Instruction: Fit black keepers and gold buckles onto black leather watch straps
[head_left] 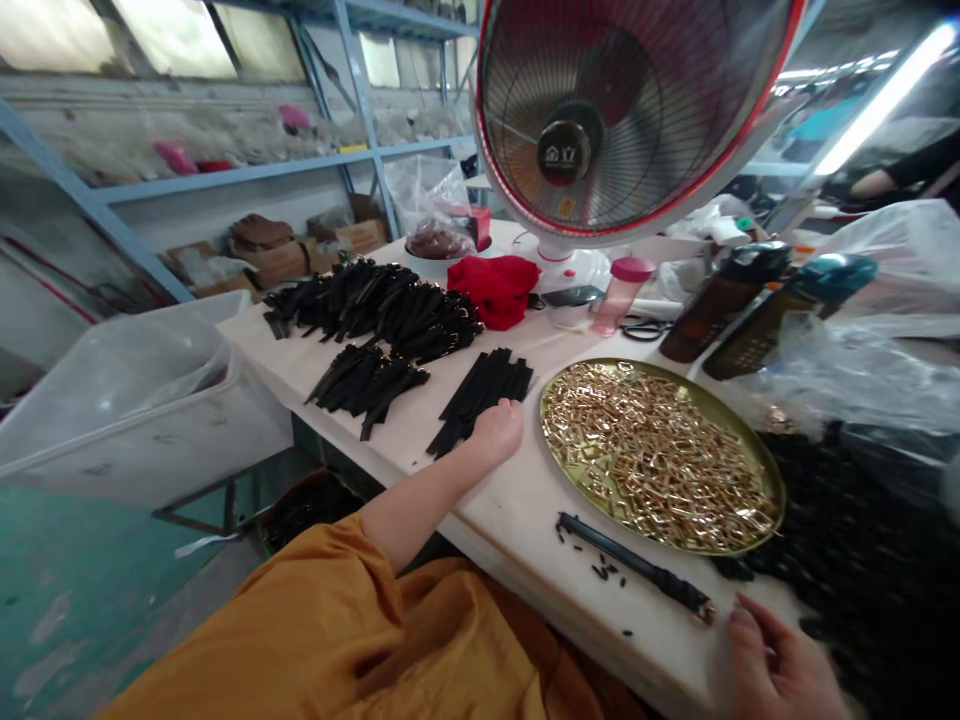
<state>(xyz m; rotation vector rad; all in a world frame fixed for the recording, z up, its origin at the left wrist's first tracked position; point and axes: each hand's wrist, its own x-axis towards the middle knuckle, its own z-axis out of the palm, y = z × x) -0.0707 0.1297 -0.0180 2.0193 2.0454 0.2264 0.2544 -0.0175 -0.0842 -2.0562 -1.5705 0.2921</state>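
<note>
My left hand (495, 432) rests on the near end of a small stack of black strips (484, 392) on the white table (517, 510); its fingers are curled under and hidden from me. My right hand (780, 665) lies at the table's near right edge, fingers loosely apart, holding nothing, just beside the end of a long black tool (637, 565). Between the hands sits a round gold tray (570, 478) filled with small gold metal clips (656, 450).
More piles of black strips (375, 305) lie farther left, beside a red cloth (499, 288). A red-rimmed fan (622, 110), a pink cup (622, 292), two bottles (724, 300) and plastic bags (862, 330) stand behind. A lined bin (127, 400) is at left.
</note>
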